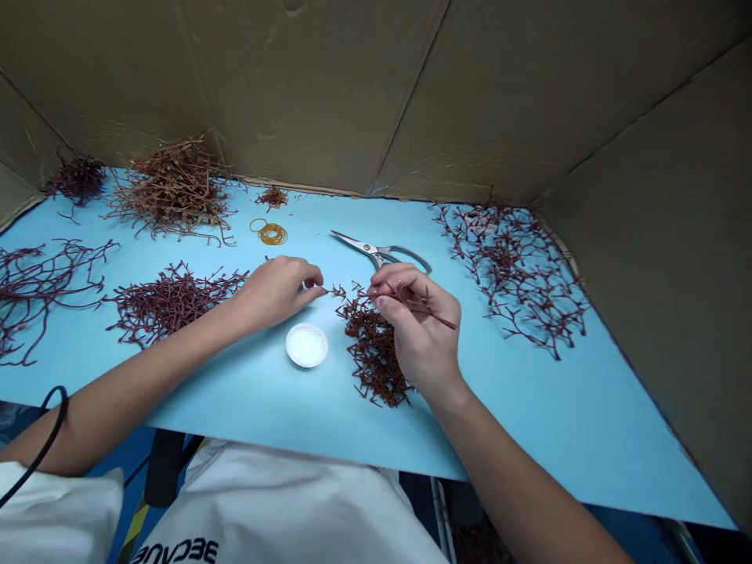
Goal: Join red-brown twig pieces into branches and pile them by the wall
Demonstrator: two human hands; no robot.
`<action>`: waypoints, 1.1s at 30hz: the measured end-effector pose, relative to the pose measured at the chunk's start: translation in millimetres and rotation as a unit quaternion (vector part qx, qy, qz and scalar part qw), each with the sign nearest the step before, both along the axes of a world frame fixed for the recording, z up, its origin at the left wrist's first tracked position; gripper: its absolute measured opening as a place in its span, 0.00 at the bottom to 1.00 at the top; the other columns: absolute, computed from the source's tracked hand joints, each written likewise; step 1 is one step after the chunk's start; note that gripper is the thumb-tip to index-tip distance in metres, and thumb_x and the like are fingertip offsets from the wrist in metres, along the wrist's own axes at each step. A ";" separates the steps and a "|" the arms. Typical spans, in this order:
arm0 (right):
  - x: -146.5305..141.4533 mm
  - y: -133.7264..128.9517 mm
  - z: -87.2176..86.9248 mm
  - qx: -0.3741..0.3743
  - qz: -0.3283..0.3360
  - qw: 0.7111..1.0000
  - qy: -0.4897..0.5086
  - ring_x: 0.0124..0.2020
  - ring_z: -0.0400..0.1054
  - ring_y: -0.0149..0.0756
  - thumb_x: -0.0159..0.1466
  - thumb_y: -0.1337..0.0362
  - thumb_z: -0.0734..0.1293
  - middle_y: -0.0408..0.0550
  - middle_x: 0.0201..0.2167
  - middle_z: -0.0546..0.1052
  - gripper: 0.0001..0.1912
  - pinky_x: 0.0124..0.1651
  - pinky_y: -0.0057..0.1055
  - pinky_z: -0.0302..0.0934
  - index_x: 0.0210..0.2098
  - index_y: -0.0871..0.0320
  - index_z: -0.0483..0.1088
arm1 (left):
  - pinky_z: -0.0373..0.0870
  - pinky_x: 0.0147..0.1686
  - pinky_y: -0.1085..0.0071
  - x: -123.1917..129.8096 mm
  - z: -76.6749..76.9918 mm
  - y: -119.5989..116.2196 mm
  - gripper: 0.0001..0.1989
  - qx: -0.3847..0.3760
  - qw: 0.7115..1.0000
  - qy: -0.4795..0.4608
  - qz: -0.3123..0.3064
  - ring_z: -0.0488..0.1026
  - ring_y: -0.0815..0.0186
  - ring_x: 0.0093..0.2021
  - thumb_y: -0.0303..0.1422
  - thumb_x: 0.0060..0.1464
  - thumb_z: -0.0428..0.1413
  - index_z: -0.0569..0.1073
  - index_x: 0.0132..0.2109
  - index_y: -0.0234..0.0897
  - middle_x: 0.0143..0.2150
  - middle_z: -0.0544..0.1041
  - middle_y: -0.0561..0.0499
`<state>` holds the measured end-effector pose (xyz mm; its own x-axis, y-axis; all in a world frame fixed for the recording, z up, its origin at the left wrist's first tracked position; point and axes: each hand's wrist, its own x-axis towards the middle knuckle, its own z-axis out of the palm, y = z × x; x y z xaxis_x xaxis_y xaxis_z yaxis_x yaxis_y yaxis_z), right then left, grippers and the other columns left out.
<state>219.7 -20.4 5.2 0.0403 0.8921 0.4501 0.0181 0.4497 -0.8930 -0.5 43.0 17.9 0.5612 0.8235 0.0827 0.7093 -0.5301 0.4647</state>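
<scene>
The right hand (417, 329) pinched a thin, branched reddish-brown sprig (426, 304) between thumb and fingertips, its end jutting past the knuckles toward 4 o'clock. The left hand (273, 294) was curled, its fingertips (314, 274) at the sprig's thin tip, though I could not tell whether they gripped it. The sprig hung just above a loose heap of similar sprigs (371, 348).

The sprig looked dry and brittle, so a hard squeeze or a sharp pull could have snapped its side twigs, and any fragments could have vanished into the heap below. Steel scissors (379, 252) lay at 11 o'clock from the right hand, near enough for a careless sweep to knock them. A small white dish (306, 345) sat at 5 o'clock from the left hand; a drifting wrist could have tipped it.

The blue table (529, 439) carried a dense heap (170, 301) at 9 o'clock from the left hand, a tangled pile (173, 192) at 10 o'clock and amber rubber bands (272, 233) at 12 o'clock. A sprawl of branches (517, 274) lay at 2 o'clock from the right hand. Cardboard walls (294, 94) enclosed the far side, and a black cable (44, 439) crossed the left forearm.
</scene>
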 end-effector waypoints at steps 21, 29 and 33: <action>-8.0 -5.2 2.5 -0.012 -0.010 0.992 -0.127 0.41 0.73 0.40 0.62 0.72 0.69 0.47 0.41 0.77 0.08 0.41 0.38 0.66 0.32 0.53 0.69 | 0.81 0.36 0.73 -6.3 3.3 -16.1 0.04 -0.036 0.965 -0.260 0.010 0.84 0.62 0.42 0.26 0.58 0.63 0.84 0.38 0.36 0.42 0.87 0.46; -13.3 -13.9 5.0 -0.035 0.030 0.993 -0.105 0.44 0.75 0.40 0.65 0.71 0.68 0.49 0.43 0.80 0.07 0.46 0.39 0.70 0.34 0.52 0.69 | 0.82 0.35 0.76 4.9 7.1 -42.3 0.04 -0.014 0.929 -0.367 -0.047 0.83 0.69 0.30 0.24 0.58 0.64 0.84 0.37 0.35 0.33 0.86 0.50; -14.3 -17.3 7.5 -0.047 0.047 0.994 -0.084 0.43 0.77 0.39 0.66 0.71 0.68 0.49 0.44 0.82 0.06 0.47 0.39 0.72 0.35 0.52 0.70 | 0.82 0.34 0.76 6.2 -0.1 -42.6 0.02 0.039 0.921 -0.381 -0.066 0.83 0.68 0.30 0.26 0.60 0.66 0.84 0.37 0.35 0.33 0.87 0.49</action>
